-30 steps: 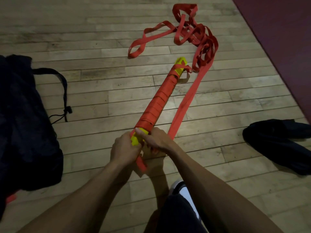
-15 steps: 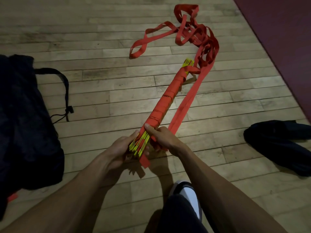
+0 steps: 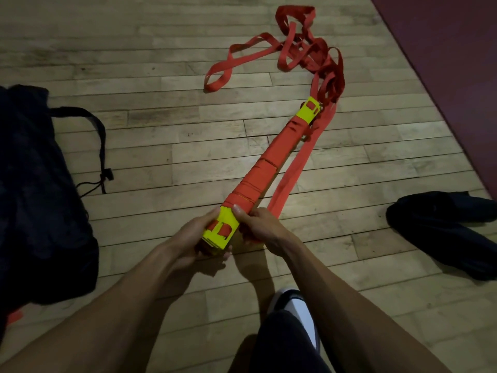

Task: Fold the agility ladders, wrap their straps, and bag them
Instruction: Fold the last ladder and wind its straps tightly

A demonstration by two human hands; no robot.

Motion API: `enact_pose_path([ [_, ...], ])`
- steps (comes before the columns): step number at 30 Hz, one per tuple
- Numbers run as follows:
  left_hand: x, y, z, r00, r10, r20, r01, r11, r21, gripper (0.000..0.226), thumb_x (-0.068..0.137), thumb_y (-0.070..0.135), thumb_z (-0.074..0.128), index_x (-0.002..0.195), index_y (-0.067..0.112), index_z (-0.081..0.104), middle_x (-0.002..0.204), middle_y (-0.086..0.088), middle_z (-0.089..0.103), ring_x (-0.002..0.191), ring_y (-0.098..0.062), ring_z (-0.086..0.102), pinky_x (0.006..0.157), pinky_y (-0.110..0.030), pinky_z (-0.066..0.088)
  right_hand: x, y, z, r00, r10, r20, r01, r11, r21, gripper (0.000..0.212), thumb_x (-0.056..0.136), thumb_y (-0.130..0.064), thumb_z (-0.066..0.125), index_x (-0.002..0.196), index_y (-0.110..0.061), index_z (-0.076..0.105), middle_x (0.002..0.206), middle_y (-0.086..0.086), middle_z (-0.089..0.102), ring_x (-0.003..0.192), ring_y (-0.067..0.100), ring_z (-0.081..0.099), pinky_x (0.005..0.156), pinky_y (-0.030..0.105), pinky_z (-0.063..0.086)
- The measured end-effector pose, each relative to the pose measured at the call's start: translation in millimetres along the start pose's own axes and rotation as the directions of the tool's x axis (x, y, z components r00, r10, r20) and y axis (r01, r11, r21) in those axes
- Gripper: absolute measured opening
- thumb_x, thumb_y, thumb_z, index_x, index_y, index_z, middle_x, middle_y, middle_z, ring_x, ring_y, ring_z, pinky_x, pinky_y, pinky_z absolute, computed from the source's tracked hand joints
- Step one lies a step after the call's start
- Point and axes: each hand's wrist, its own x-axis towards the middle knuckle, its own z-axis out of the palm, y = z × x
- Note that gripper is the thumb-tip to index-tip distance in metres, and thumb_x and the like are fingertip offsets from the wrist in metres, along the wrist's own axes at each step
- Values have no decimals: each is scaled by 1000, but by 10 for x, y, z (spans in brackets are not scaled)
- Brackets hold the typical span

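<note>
A stack of yellow ladder rungs (image 3: 221,227), wound along most of its length with red strap (image 3: 271,168), points away from me over the wooden floor. My left hand (image 3: 196,238) grips the near yellow end from the left and below. My right hand (image 3: 259,227) holds the same end from the right, thumb on top by the red winding. Unwound strap (image 3: 290,181) runs along the bundle's right side to a loose red tangle (image 3: 304,55) beyond the far yellow end (image 3: 309,110).
A dark drawstring bag (image 3: 40,200) lies open-looking at the left, its cord (image 3: 102,168) trailing on the floor. A dark cloth or bag (image 3: 443,230) lies at the right. A maroon mat (image 3: 457,49) borders the floor at the upper right. My shoe (image 3: 295,300) shows below.
The bundle has turned about its long axis: the rung edges seen half a second ago gave way to the flat yellow face. Both hands shifted their hold around the near end.
</note>
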Motion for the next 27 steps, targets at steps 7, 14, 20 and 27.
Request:
enact_pose_path([
  [7,89,-90,45,900,380,-212,-196,789,583,23,95,34,66,101,11,61,84,-7,65,68,-21,62,65,-33,48,24,-89,13,994,-106,-37,92,960,-266,50,100,-50,50,71,-12,61,57,2,59,45,11,55,46,23,46],
  [14,127,-374,147,849,482,-218,-116,573,811,40,100,38,51,135,20,44,120,-2,51,104,-18,55,86,-37,53,78,-81,190,988,-155,-13,131,875,-467,38,94,-58,56,80,-23,59,71,-4,61,62,12,58,65,30,50],
  [20,80,-271,-5,909,322,-263,-242,924,295,24,103,26,54,99,8,70,88,-14,73,70,-19,65,55,-26,52,-1,6,78,995,-29,95,40,993,-113,24,96,-36,63,90,-12,65,72,2,60,62,14,55,55,27,46],
  [27,132,-146,-110,981,185,-62,-152,923,354,54,79,46,73,110,3,66,91,-15,75,79,-26,73,71,-40,59,-46,19,-21,989,14,148,-8,999,-39,21,97,-33,62,88,-14,64,74,2,61,61,11,57,55,23,49],
])
